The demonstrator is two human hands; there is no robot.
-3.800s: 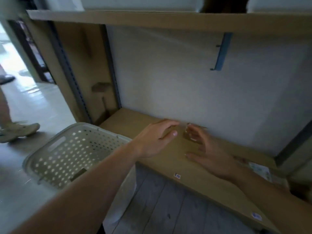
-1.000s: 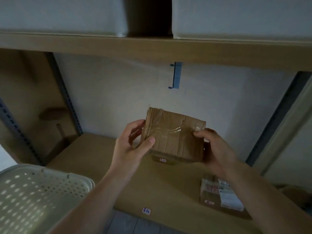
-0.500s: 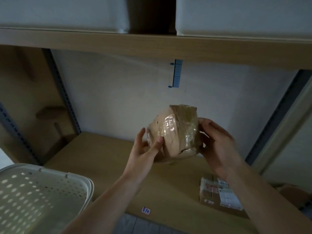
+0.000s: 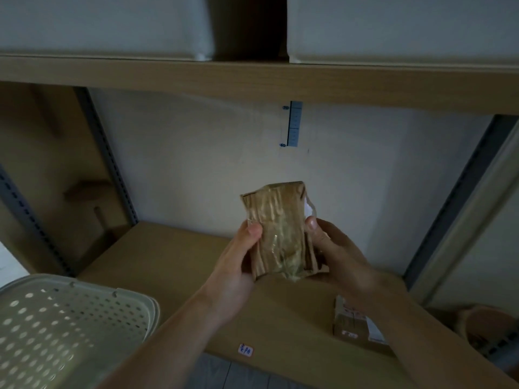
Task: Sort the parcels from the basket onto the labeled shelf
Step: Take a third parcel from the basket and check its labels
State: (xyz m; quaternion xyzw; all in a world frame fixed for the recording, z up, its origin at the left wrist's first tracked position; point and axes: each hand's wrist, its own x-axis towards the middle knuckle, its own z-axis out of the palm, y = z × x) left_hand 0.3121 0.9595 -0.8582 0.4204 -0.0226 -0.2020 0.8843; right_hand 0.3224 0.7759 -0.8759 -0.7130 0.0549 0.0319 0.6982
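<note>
Both hands are up in front of the shelf bay, sharing one brown cardboard parcel (image 4: 276, 231) wrapped in glossy clear tape. It stands on end, tall and narrow from here, held in the air above the wooden shelf board (image 4: 157, 256) and clear of it. The left hand (image 4: 238, 265) grasps its left edge, thumb pressed on the near face and the other fingers hidden behind. The right hand (image 4: 334, 254) grips the right edge the same way, thumb tip on the front. A scrap of white shows at the parcel's upper right corner; I cannot tell whether it is a label or torn wrapping.

Down on the board, to the right and partly under the right forearm, lies a second parcel (image 4: 351, 324), flat, with printed stickers on top. A small white tag (image 4: 245, 350) with blue handwriting is stuck near the board's front edge; I can't read it.

The pale perforated laundry basket (image 4: 70, 327) sits at the lower left, in front of the shelf, well apart from the held parcel. Its inside is too dim to make out any contents.

Overhead, another wooden board (image 4: 252, 80) carries two pale bins (image 4: 106, 23), and a short blue-grey bracket (image 4: 295, 123) is fixed to the white back wall just below it.
</note>
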